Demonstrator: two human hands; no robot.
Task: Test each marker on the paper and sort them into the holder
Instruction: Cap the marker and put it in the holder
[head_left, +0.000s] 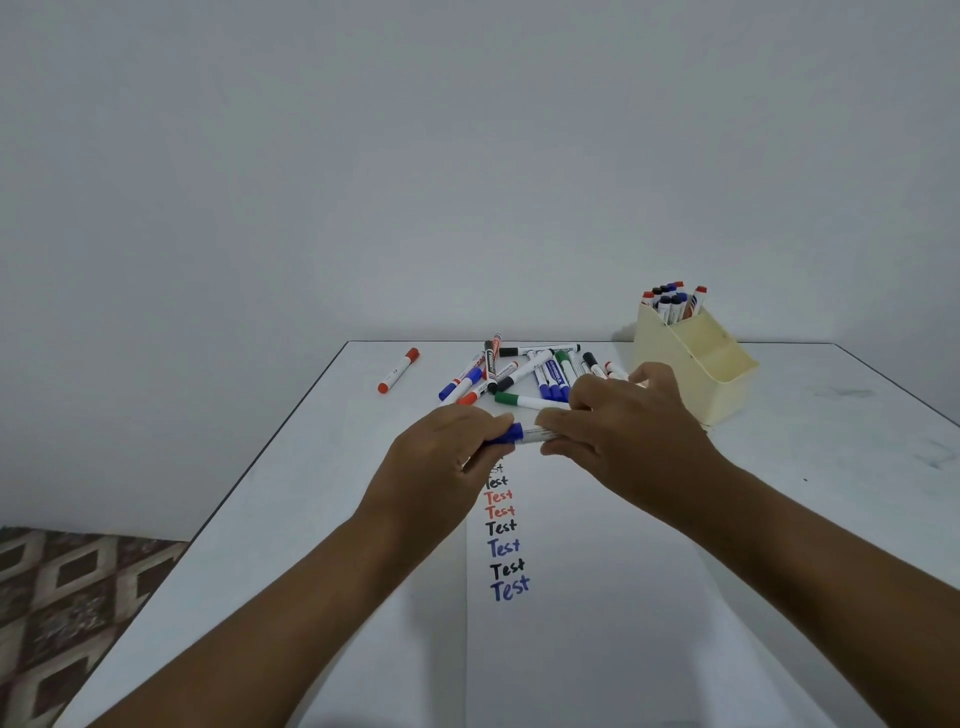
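Both hands grasp 1 blue marker (522, 434) above the paper (597, 597): left hand (447, 457) fingers clenched on its cap, right hand (628, 431) on the barrel. A sharp tug could scatter the pile (519, 376) at 12 o'clock.

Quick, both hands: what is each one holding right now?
Left hand: grips the cap end of the blue marker.
Right hand: holds the same marker's white barrel.
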